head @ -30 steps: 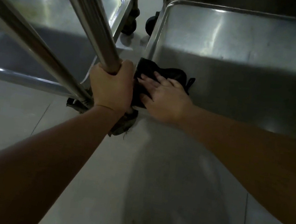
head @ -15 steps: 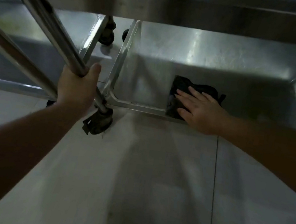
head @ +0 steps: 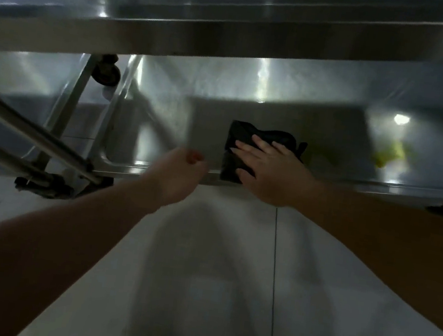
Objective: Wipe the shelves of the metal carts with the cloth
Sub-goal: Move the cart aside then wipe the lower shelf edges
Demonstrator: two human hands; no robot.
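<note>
A person's right hand [head: 267, 171] presses flat, fingers extended, on a black cloth [head: 248, 148] lying on the bottom shelf [head: 332, 131] of a stainless-steel cart. The cloth sits at the shelf's near rim, its lower edge folded over that rim, roughly midway along the shelf's front and well right of the near left corner. The left hand [head: 179, 172] hovers just left of the cloth, in front of the same rim; its fingers are curled, but motion blur hides whether they grip the edge or hold nothing, so its state cannot be told. A small reddish spot shows at its fingertips. Above both hands runs the front edge of the cart's upper shelf [head: 231, 42], crossing the whole frame. A yellowish smear or reflection [head: 391, 156] marks the bottom shelf far to the right of the cloth. To the left stands a second cart [head: 28, 86], its lower shelf just beside the first, with a dark caster wheel [head: 106, 73] visible in the gap between them. Two metal rails [head: 30, 131] slant across the lower left, ending near another caster [head: 43, 186] on the pale tiled floor [head: 226, 295], where a broad shadow falls between the forearms.
</note>
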